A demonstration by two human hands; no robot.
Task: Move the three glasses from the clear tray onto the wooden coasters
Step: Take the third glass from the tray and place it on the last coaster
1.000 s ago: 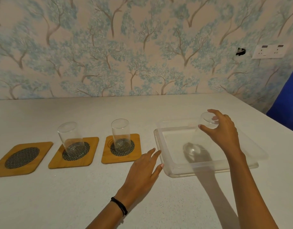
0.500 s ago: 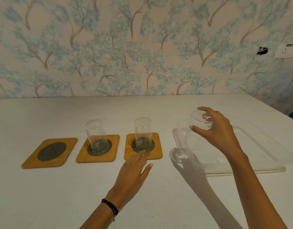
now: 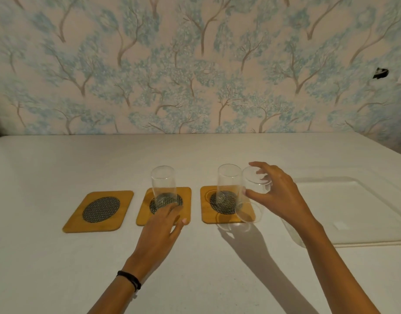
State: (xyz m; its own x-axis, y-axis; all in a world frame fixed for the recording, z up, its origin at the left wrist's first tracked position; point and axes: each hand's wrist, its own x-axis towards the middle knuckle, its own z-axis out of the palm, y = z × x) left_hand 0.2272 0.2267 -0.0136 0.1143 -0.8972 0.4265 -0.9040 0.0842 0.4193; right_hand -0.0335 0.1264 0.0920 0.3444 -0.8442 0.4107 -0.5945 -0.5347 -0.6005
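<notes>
R hand (image 3: 277,196) gripping 3rd glass (image 3: 251,198) upright, airborne by table mid; empty coaster (image 3: 98,210) far left past two filled ones, nearer flat, open L hand (image 3: 159,225).

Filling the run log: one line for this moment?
right hand: carrying third glass | left hand: on middle coaster | left coaster: free

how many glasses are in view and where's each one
3. One glass stands on the middle coaster, one on the right coaster, and the third is held in the right hand beside it. None seems hidden.
</notes>
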